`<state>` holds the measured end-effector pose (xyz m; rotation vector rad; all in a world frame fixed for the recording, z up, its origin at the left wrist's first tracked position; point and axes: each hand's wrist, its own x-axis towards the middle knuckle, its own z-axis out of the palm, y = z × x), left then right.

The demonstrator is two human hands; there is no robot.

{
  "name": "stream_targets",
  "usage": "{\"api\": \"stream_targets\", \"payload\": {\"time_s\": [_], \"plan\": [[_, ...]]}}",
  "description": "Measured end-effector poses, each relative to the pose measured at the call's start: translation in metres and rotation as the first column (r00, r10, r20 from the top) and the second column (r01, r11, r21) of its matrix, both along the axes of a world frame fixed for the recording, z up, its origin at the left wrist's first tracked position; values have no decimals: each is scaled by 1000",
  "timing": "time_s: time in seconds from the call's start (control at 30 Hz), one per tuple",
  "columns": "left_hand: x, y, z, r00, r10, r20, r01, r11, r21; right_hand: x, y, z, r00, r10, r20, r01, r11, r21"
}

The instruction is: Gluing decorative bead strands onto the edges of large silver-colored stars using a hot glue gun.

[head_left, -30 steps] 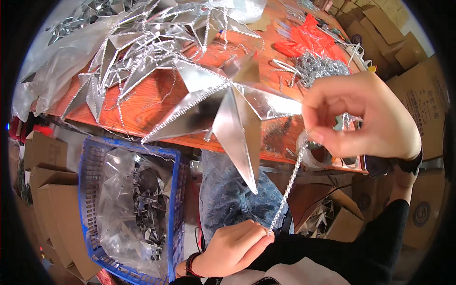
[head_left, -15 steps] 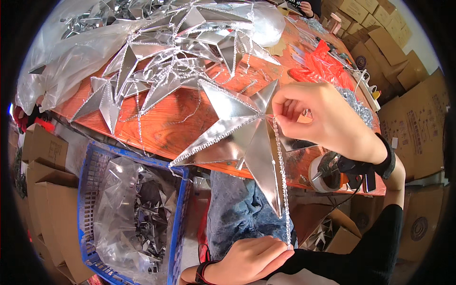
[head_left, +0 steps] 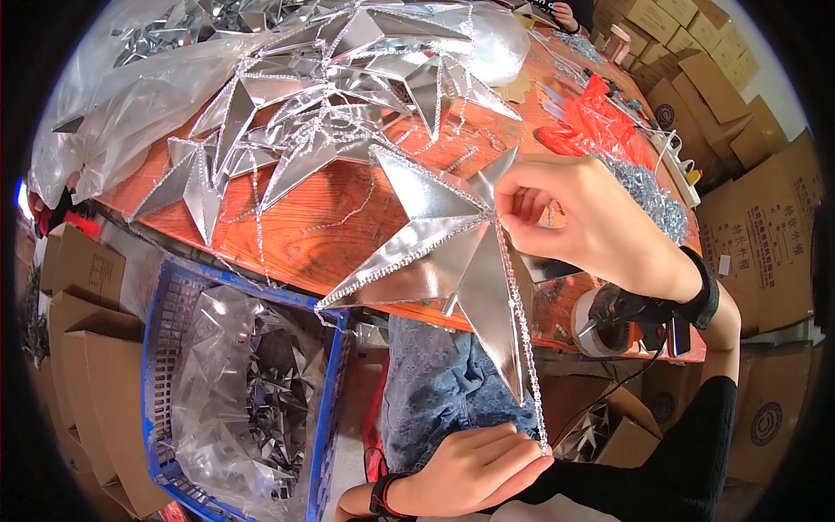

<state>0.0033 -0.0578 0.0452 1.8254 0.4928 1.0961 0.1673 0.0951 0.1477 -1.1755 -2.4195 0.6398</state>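
A folded silver star hangs over the edge of the orange table. My right hand pinches its inner notch together with a silver bead strand. That strand runs down along one star arm to my left hand, which pinches its lower end near my lap. The strand is pulled straight between both hands.
A pile of finished silver stars lies on a plastic sheet at the table's back. Red bags and a bead heap sit at right. A blue crate of star pieces stands left below; a tape roll and cardboard boxes at right.
My right hand with the star has moved left and up along the star's edge. My left hand has dropped lower and right, so the strand now hangs longer and straighter.
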Motion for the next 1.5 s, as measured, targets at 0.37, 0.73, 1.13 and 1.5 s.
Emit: {"api": "stream_targets", "payload": {"time_s": [0.37, 0.73, 1.13, 1.5], "plan": [[3, 4, -3, 999, 30, 33, -32, 999, 41, -1, 1, -2, 999, -8, 31, 7, 1000, 25], [3, 3, -4, 998, 39, 39, -41, 998, 42, -3, -6, 4, 992, -94, 82, 98, 994, -49], [3, 3, 0, 1000, 12, 19, -11, 1000, -13, 2, -14, -5, 1000, 8, -7, -6, 977, 215], [6, 2, -5, 996, -26, 82, 27, 1000, -14, 4, -16, -4, 997, -26, 67, 13, 981, 193]]}}
